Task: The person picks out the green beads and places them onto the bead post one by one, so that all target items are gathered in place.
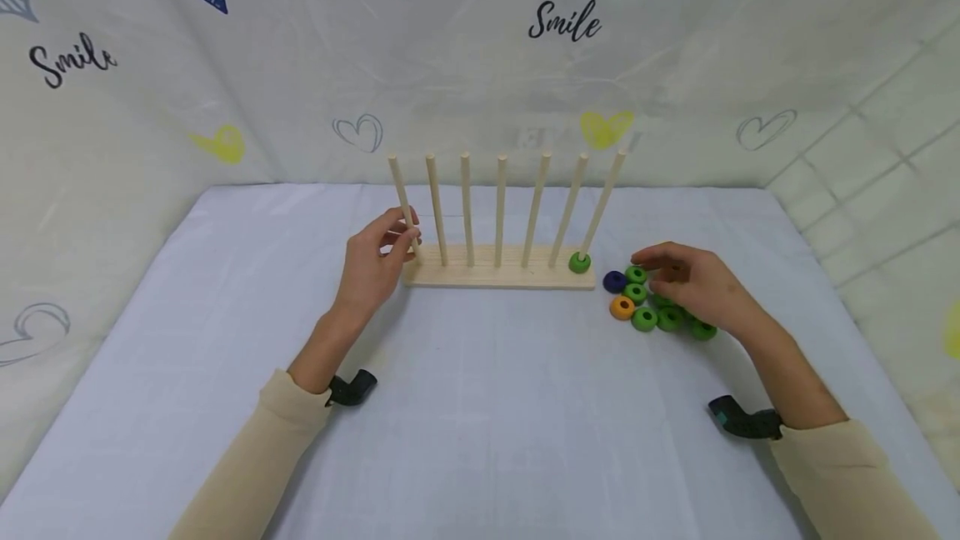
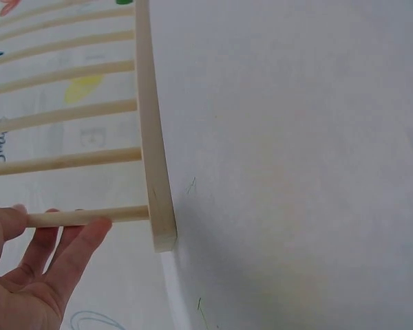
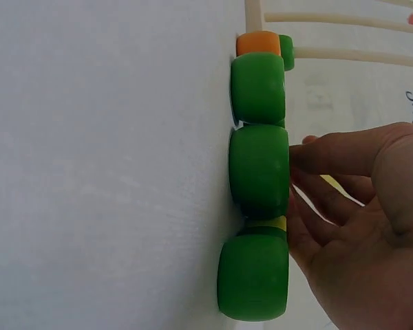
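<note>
A wooden rack's base (image 1: 498, 277) holds a row of several upright pegs; a green bead (image 1: 579, 262) sits at the foot of the rightmost one. My left hand (image 1: 372, 263) has its thumb and fingers round the leftmost peg (image 2: 127, 214). Over a cluster of beads right of the rack, my right hand (image 1: 693, 280) hangs with curved, parted fingers. Green beads (image 1: 644, 319), a dark blue bead (image 1: 615, 282) and an orange bead (image 1: 622, 307) lie there. In the right wrist view, the fingers are behind a green bead (image 3: 260, 170); whether they touch one is unclear.
White cloth (image 1: 480, 407) covers the table, and a printed curtain (image 1: 480, 65) hangs behind the rack. Dark wrist devices are strapped at the left wrist (image 1: 352, 388) and right wrist (image 1: 746, 419). Some yellow (image 3: 268, 223) shows between green beads.
</note>
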Action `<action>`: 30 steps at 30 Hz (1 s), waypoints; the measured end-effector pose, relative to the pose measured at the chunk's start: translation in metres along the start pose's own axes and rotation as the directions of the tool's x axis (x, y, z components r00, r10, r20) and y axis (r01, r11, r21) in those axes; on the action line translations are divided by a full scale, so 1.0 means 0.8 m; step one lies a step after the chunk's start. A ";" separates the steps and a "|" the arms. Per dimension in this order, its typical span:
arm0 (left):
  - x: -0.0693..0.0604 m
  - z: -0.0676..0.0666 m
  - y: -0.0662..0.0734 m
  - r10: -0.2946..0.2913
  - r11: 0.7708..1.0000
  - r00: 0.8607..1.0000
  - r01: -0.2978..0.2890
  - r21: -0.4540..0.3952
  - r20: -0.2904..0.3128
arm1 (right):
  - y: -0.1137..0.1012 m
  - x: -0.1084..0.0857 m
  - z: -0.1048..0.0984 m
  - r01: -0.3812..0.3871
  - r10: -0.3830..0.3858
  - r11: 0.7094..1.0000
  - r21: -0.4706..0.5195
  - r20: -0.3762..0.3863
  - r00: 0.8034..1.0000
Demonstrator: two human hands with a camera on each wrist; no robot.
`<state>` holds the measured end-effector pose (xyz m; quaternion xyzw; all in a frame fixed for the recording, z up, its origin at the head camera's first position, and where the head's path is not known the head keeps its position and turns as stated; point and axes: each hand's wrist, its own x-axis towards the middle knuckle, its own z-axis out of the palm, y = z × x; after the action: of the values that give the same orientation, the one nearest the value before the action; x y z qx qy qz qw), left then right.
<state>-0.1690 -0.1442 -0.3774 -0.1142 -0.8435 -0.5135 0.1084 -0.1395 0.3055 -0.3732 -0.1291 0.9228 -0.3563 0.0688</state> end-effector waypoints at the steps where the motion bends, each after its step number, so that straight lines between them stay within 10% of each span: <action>1: 0.000 0.000 0.000 -0.001 1.000 1.000 0.001 -0.001 0.000 | 0.000 0.000 0.000 0.003 -0.003 1.000 -0.005 0.001 1.000; 30: -0.001 -0.001 0.001 -0.020 1.000 1.000 0.020 -0.015 0.003 | -0.004 0.009 0.009 -0.038 0.045 0.988 -0.148 0.045 0.998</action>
<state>-0.1683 -0.1443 -0.3763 -0.1073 -0.8409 -0.5207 0.1011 -0.1439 0.2967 -0.3766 -0.1232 0.9472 -0.2825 0.0887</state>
